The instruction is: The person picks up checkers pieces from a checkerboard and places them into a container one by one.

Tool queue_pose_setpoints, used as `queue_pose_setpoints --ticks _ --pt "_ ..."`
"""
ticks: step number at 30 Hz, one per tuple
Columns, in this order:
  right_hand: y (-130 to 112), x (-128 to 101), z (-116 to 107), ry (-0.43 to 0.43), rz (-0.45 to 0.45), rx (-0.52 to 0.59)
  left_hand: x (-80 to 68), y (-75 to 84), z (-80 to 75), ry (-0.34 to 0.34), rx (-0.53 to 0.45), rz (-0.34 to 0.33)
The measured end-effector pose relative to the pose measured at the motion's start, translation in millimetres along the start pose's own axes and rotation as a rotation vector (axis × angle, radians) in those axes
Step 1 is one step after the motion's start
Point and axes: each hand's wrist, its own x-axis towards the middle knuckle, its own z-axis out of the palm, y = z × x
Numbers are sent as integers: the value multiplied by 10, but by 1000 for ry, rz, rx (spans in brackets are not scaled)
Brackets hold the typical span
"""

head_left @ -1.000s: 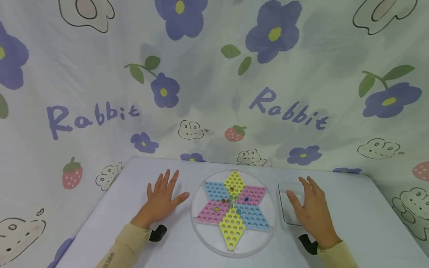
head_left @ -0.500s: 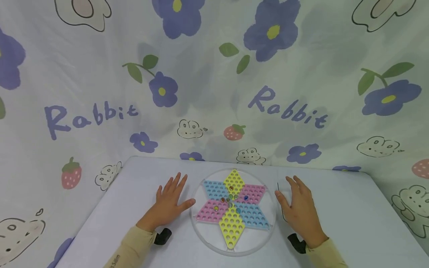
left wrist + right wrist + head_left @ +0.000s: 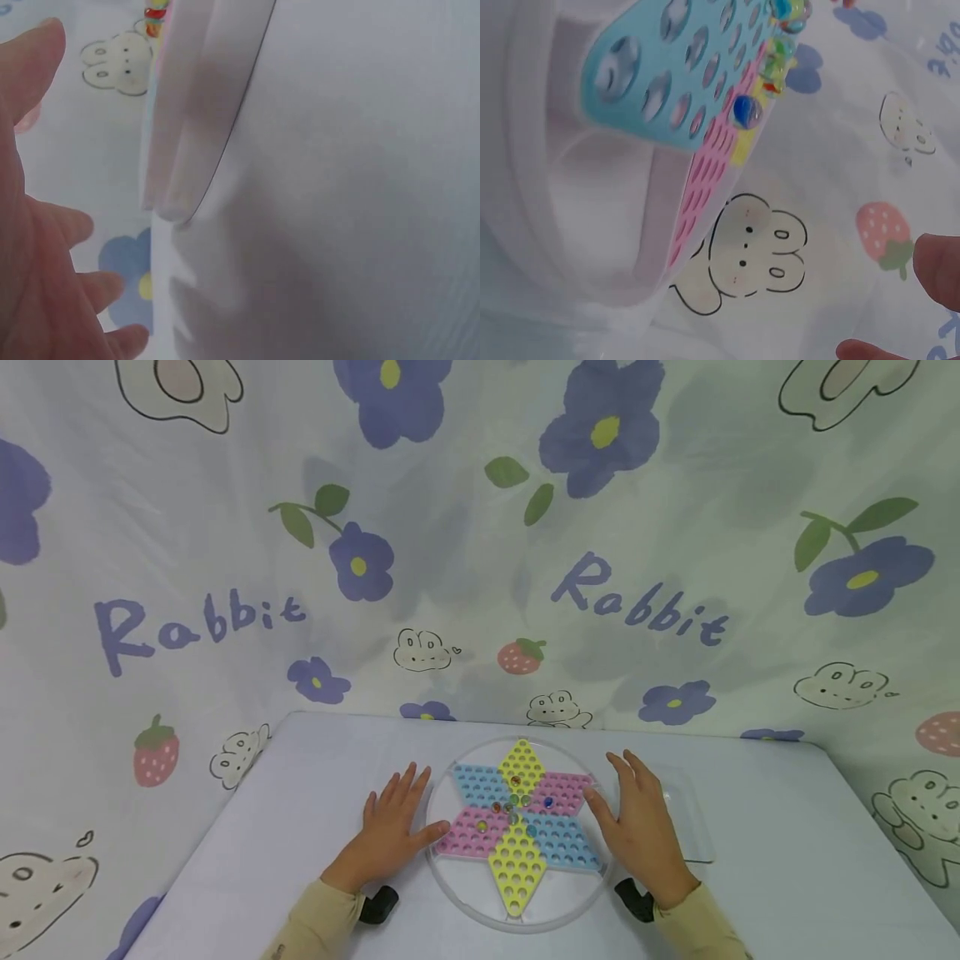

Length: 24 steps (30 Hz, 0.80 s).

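A round Chinese checkers board (image 3: 517,877) with a yellow, pink and blue star lies on the table. Several glass marbles cluster about its centre, with a blue marble (image 3: 548,802) and a yellow-green marble (image 3: 482,827) farther out. My left hand (image 3: 386,839) hovers by the board's left rim, fingers spread and holding nothing. In the left wrist view, the board's white edge (image 3: 187,120) stands apart from the fingers. Over the right rim is my right hand (image 3: 641,831), empty, its thumb and fingers apart. Whether either hand touches the board I cannot tell.
A clear flat plastic tray or lid (image 3: 693,818) lies right of the board, partly behind my right hand. The white table (image 3: 780,860) meets a printed cloth backdrop (image 3: 465,568) at its far edge. A black wrist device (image 3: 380,905) is on my left wrist.
Both hands have moved inward towards the board, the right one leftwards off the clear tray and the left one rightwards. The board and marbles have stayed in place.
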Motion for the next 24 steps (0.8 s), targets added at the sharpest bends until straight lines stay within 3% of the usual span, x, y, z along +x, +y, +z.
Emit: queue_pose_setpoints --ticks 12,24 --pt "-173 30 172 -80 45 46 -12 58 127 -55 -22 -15" --pt "-286 76 378 -74 8 92 -19 65 170 -80 -29 -11"
